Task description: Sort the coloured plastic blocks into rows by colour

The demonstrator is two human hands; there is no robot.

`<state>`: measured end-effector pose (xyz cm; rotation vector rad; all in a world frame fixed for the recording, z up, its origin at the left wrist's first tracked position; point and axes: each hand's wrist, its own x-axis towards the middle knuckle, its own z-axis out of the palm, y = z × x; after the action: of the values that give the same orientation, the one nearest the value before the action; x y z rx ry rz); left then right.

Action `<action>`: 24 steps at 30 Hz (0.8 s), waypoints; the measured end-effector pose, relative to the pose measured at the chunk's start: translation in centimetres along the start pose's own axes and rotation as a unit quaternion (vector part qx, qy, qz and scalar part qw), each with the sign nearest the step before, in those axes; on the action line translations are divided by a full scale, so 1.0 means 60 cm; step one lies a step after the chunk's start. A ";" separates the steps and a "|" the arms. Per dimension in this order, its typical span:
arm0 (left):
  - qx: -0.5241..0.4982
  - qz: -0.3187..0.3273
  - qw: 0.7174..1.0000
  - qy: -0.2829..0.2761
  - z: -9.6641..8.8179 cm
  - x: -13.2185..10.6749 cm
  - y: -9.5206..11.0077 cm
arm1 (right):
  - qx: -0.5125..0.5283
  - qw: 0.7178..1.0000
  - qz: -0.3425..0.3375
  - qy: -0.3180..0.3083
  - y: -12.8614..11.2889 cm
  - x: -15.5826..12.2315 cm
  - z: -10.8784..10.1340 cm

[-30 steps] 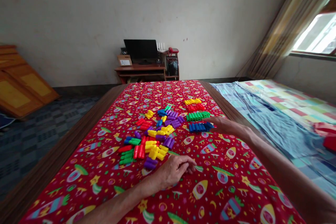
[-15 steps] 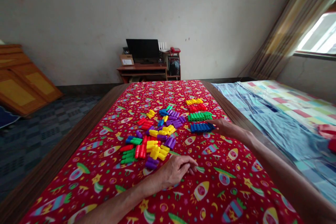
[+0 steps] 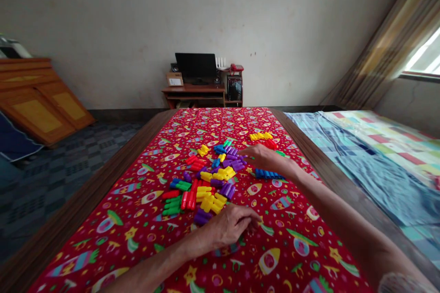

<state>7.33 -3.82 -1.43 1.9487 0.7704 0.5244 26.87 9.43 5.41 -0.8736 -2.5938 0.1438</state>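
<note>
My right hand point(image 3: 264, 157) reaches over the table with its fingers stretched toward purple tube-shaped plastic blocks point(image 3: 234, 163). The fingertips are at or just above the pile's right edge; contact is unclear. My left hand point(image 3: 235, 225) rests on the cloth below the pile, fingers loosely curled, with nothing seen in them. Beside it lie a purple block point(image 3: 202, 216) and yellow blocks point(image 3: 213, 202). Right of the pile are rows of joined blocks: yellow point(image 3: 261, 136), red point(image 3: 270, 144) and blue point(image 3: 269, 174). A green row point(image 3: 281, 153) is mostly hidden behind my right hand.
A red patterned cloth point(image 3: 275, 256) covers the long table, whose brown edge point(image 3: 85, 206) shows along the left. A bed point(image 3: 364, 160) stands to the right. At the far wall is a desk point(image 3: 195, 90) with a monitor point(image 3: 195, 66). A wooden cabinet point(image 3: 44, 100) is at left.
My right hand has left the blue row and moved left to the purple blocks, now covering much of the green row. My left hand stays in nearly the same place. The view has shifted slightly.
</note>
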 end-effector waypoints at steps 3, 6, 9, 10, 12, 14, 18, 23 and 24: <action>0.007 -0.013 1.000 0.017 -0.009 0.001 -0.001 | -0.048 0.992 -0.063 -0.096 -0.026 0.086 0.053; 0.020 -0.019 1.000 0.015 -0.012 0.000 0.003 | -0.114 0.974 -0.091 -0.174 -0.054 0.138 0.095; 0.047 -0.010 0.999 0.017 -0.009 -0.001 0.005 | -0.139 0.966 -0.102 -0.194 -0.070 0.159 0.112; 0.047 -0.009 0.999 0.016 -0.008 -0.002 0.006 | -0.132 0.968 -0.098 -0.188 -0.071 0.161 0.112; 0.038 -0.005 0.999 0.016 -0.009 -0.001 0.005 | -0.087 0.981 -0.069 -0.158 -0.068 0.161 0.104; 0.027 -0.007 0.999 0.043 -0.015 0.003 0.005 | 0.000 0.996 -0.011 -0.086 -0.061 0.153 0.089; -0.087 -0.037 0.970 0.226 -0.045 0.016 0.010 | 0.213 0.970 0.089 0.081 -0.055 0.105 0.055; -0.290 -0.053 0.895 0.335 -0.071 0.026 0.023 | 0.395 0.898 0.136 0.140 -0.073 0.014 0.034; -0.293 -0.059 0.899 0.320 -0.070 0.026 0.025 | 0.403 0.892 0.143 0.148 -0.080 0.001 0.033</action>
<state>6.20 -0.67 1.91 1.1520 0.9812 1.2003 23.38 5.67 4.69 -0.8438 -1.8240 0.9997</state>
